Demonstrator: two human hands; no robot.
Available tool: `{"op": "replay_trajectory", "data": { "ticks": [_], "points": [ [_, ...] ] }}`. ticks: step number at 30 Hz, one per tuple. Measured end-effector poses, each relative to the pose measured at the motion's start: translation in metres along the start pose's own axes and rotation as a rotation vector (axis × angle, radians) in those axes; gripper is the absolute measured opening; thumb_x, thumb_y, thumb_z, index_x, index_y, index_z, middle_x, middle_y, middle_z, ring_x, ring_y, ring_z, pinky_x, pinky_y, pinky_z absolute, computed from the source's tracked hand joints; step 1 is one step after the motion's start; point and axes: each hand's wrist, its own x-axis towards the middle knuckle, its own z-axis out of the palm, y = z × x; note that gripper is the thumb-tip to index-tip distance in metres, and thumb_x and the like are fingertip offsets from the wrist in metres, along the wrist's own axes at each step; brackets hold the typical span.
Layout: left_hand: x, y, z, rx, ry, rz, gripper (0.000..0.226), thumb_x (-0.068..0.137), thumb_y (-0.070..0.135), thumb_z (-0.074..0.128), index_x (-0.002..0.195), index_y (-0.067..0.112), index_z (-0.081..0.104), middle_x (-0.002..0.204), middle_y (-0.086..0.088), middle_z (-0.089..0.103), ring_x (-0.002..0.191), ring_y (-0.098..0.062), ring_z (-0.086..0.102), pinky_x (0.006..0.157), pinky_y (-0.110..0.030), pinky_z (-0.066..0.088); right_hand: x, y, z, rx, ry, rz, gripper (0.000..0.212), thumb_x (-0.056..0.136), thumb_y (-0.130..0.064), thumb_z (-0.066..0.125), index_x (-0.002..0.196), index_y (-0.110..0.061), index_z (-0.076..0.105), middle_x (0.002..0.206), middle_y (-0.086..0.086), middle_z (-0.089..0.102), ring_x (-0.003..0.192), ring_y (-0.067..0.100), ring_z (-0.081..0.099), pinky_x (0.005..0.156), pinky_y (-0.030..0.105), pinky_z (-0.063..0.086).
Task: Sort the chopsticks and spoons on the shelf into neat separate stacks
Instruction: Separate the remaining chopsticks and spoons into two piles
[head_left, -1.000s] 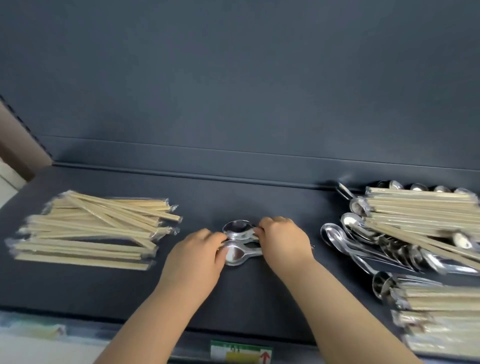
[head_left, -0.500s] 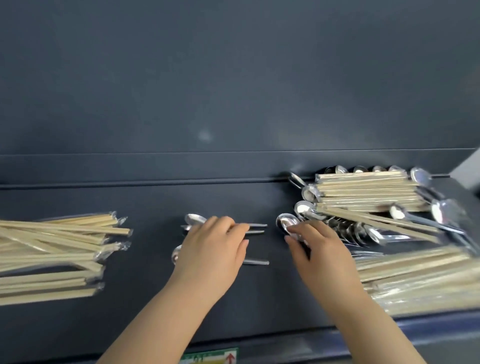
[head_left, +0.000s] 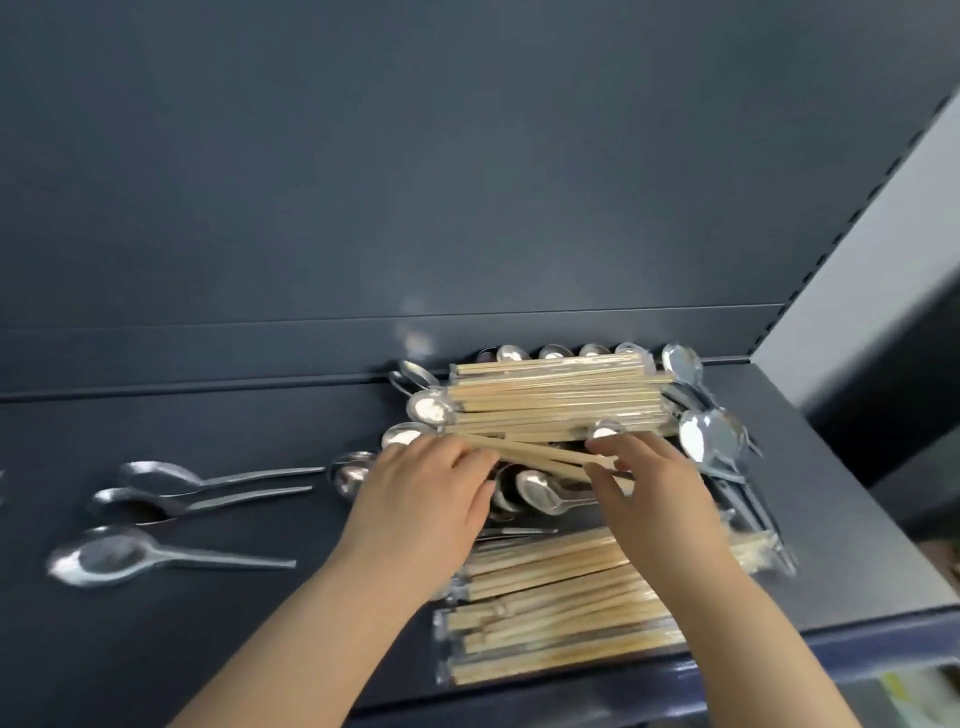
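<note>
Left grip (head_left: 421, 499) lies knuckles-up at the left edge of the mixed heap, its fingers curled over the left end of a slanted pair (head_left: 545, 460) of wrapped chopsticks. Right grip (head_left: 654, 488) pinches the same pair further right, with the thumb below and the fingers on top. The pair runs between the two grips, tilted down to the right.

The dark shelf (head_left: 234, 623) carries everything, and a dark back panel (head_left: 467, 156) rises behind it.

On the right half, a back pile (head_left: 556, 397) of wrapped chopsticks lies lengthwise, close to the panel. A front pile (head_left: 561, 623) lies near the shelf's front edge, partly under both forearms. Its packs are roughly parallel but fanned.

Loose spoons (head_left: 540, 493) fill the gap between the two piles. They are jumbled under the slanted pair. More spoon bowls poke out behind the back pile and at both of its ends, with several handles trailing off toward the right edge. Two bowls (head_left: 353, 473) sit just left of the left grip.

Well apart to the left, three spoons (head_left: 124, 503) lie on bare shelf, bowls to the left and handles pointing right. The back two lie close together, and the front one lies a little apart from them.
</note>
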Motion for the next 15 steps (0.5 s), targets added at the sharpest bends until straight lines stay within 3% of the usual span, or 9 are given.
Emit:
{"op": "replay_trajectory", "data": {
  "ticks": [5, 9, 12, 15],
  "points": [
    [0.022, 0.040, 0.021, 0.043, -0.030, -0.049, 0.023, 0.073, 0.028, 0.072, 0.096, 0.023, 0.071, 0.080, 0.008, 0.066, 0.073, -0.016, 0.063, 0.064, -0.033, 0.052, 0.022, 0.053, -0.026, -0.053, -0.007, 0.021, 0.022, 0.087, -0.020, 0.061, 0.108, -0.019, 0.067, 0.107, -0.005, 0.062, 0.099, 0.017, 0.057, 0.076, 0.030, 0.048],
    [0.031, 0.061, 0.035, 0.047, -0.028, -0.103, 0.023, 0.074, 0.027, 0.068, 0.097, 0.022, 0.071, 0.079, 0.006, 0.064, 0.071, -0.018, 0.063, 0.062, -0.035, 0.052, 0.039, 0.088, -0.046, -0.164, -0.021, 0.111, 0.021, 0.089, -0.022, 0.057, 0.109, -0.020, 0.065, 0.105, -0.001, 0.059, 0.094, 0.021, 0.055, 0.066, 0.029, 0.044],
    [0.035, 0.075, 0.041, 0.073, -0.032, -0.146, 0.023, 0.072, 0.026, 0.072, 0.095, 0.022, 0.071, 0.078, 0.007, 0.064, 0.070, -0.018, 0.063, 0.061, -0.034, 0.052, 0.051, 0.114, -0.057, -0.296, -0.114, 0.226, 0.019, 0.090, -0.023, 0.053, 0.108, -0.017, 0.060, 0.090, 0.001, 0.049, 0.077, 0.024, 0.048, 0.059, 0.029, 0.038],
    [0.037, 0.083, 0.045, 0.096, -0.044, -0.176, 0.024, 0.073, 0.026, 0.072, 0.096, 0.023, 0.071, 0.079, 0.007, 0.064, 0.071, -0.018, 0.063, 0.062, -0.034, 0.052, 0.057, 0.128, -0.057, -0.299, -0.238, 0.308, 0.021, 0.089, -0.024, 0.058, 0.101, -0.008, 0.053, 0.093, 0.008, 0.054, 0.074, 0.024, 0.044, 0.061, 0.030, 0.038]
  ]
}}
